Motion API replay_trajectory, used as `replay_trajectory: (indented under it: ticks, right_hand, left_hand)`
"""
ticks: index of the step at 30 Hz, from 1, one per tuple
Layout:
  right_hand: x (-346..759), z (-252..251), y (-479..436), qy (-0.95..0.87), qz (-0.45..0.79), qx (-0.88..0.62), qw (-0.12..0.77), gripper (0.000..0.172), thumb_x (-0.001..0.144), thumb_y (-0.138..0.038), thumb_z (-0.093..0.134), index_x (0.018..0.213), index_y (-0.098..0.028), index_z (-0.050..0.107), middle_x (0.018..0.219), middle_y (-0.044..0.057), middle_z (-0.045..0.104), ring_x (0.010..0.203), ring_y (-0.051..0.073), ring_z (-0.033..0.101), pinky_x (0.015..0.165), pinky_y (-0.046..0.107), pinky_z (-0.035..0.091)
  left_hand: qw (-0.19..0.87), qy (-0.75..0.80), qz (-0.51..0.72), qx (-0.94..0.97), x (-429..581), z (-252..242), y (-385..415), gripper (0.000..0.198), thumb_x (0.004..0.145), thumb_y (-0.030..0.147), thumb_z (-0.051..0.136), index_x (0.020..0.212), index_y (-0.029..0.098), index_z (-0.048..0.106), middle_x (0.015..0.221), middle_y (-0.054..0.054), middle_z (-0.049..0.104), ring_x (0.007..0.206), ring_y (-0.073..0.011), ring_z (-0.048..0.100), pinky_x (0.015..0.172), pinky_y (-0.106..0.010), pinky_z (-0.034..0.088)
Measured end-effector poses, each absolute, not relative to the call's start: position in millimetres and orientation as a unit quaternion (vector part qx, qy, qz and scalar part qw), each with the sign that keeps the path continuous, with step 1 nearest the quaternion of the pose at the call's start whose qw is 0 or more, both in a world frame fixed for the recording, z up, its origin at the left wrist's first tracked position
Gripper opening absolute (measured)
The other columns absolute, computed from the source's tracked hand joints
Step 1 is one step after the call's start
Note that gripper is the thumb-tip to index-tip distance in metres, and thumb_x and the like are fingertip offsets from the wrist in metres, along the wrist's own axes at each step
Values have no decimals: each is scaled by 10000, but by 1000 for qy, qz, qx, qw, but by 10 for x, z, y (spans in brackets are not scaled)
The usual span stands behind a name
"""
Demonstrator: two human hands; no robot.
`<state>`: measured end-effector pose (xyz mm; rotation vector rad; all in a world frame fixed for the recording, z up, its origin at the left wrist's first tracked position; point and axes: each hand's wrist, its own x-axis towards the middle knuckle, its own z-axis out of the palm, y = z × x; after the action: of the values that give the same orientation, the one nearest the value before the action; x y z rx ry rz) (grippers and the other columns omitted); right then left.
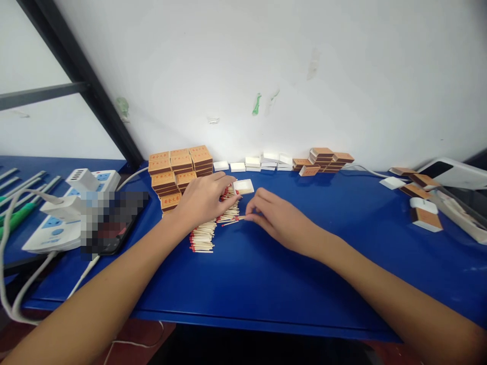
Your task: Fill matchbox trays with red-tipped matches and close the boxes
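Power strip [72,210] with white plugs stands at the left, next to a dark phone [124,223] partly blurred out; its cables run over the front edge [243,323], crowding that corner. Stacked brown matchboxes [173,167] come next, built up close against the wall and standing just beyond the left hand [207,197]. That hand arches over a spread of red-tipped matches [203,235], its thumb and fingers apart around some of them; I cannot tell whether it grasps any. An open white tray [244,186] sits just past its fingertips. To its right, the right hand [266,213] pinches a few matches between thumb and forefinger, above the table. Behind, a row of white trays [253,162] and a smaller brown stack [323,159] line the wall. A broad blue stretch gives the right hand side room as far as loose boxes [426,218] and a white device [454,170] at the far right. Both forearms cross the front edge. The blue tabletop [342,213] looks smooth; the pale wall [213,66] carries tape scraps [256,104], and a black frame [95,101] slants down at left.
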<state>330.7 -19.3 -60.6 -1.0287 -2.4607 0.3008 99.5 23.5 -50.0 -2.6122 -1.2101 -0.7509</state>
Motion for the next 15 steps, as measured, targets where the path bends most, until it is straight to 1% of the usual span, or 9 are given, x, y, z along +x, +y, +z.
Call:
replay_trajectory:
  ticks: [3, 6, 8, 11, 13, 15]
  right_hand:
    - [3462, -539, -84, -874, 75, -394, 275, 98, 1054, -262, 532, 1006, -208, 599, 1008, 70, 584, 872, 200, 581, 782, 331, 486]
    - [3555, -534, 11, -853, 44, -418, 310, 74, 1041, -244, 536, 1025, -215, 602, 1009, 72, 582, 875, 208, 583, 780, 341, 483]
    - [3570, -556, 36, -853, 30, -422, 306, 80, 1041, -242, 529, 1022, -214, 602, 1009, 74, 587, 875, 213, 586, 772, 345, 479]
    - [3552, -591, 25, -865, 16, -410, 288, 99, 1045, -248, 514, 1015, -212, 601, 1015, 85, 598, 884, 221, 587, 778, 355, 473]
    - [3537, -606, 7, -869, 15, -403, 287, 105, 1045, -247, 508, 1018, -212, 603, 1014, 86, 600, 875, 220, 584, 776, 355, 471]
    - [3532, -613, -6, -868, 24, -402, 289, 105, 1043, -243, 509, 1020, -211, 606, 1013, 82, 598, 857, 210, 579, 758, 345, 466]
  left_hand:
    - [72, -398, -242, -882, 1005, -511, 226, 346, 963, 423, 677, 1187, 164, 718, 931, -55, 728, 811, -200, 676, 631, -293, 431]
    - [27, -378, -249, -891, 1044, -521, 203, 360, 959, 457, 677, 1182, 178, 721, 867, -34, 704, 767, -183, 651, 639, -294, 439]
    - [-11, -361, -262, -895, 1078, -527, 182, 344, 954, 449, 685, 1170, 183, 722, 832, -22, 688, 759, -176, 640, 671, -295, 460]
    - [-42, -349, -273, -896, 1118, -535, 149, 331, 948, 429, 696, 1173, 188, 720, 837, -22, 684, 790, -176, 643, 747, -306, 492]
    - [-46, -349, -272, -896, 1131, -542, 133, 330, 943, 427, 701, 1175, 193, 722, 844, -24, 683, 790, -177, 640, 748, -306, 493]
    - [-47, -348, -270, -896, 1134, -550, 124, 337, 938, 429, 706, 1179, 195, 721, 845, -22, 681, 778, -174, 636, 717, -297, 483]
